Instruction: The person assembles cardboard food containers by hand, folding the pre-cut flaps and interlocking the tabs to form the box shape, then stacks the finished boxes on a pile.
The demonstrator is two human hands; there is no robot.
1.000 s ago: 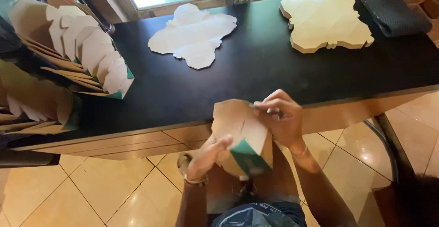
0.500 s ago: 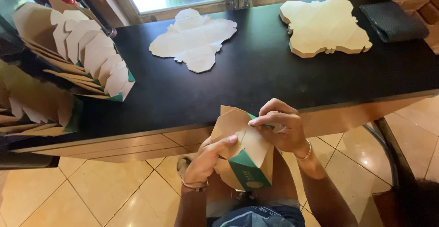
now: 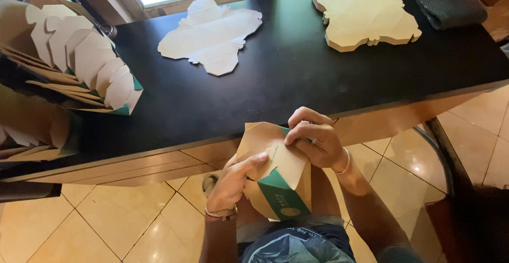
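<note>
Both forearms reach up from my lap, elbows bent, wrists close together. Left hand (image 3: 233, 181): palm turned inward, thumb stretched toward the right, bracelet at the wrist. Right hand (image 3: 314, 142): knuckles up, fingers curled down in a pinching grip, ring showing, bangle at the wrist.

Both hands gripped a partly folded brown-and-green paper box (image 3: 275, 175) just below the edge of the black table (image 3: 297, 77): the left hand (image 3: 233, 183) pressed its side, the right hand (image 3: 315, 141) pinched its top flaps. On the table lay a single flat box blank (image 3: 209, 32), a stack of blanks (image 3: 366, 14), a dark pouch (image 3: 445, 3) and, at the left, nested folded boxes (image 3: 85, 61).
</note>
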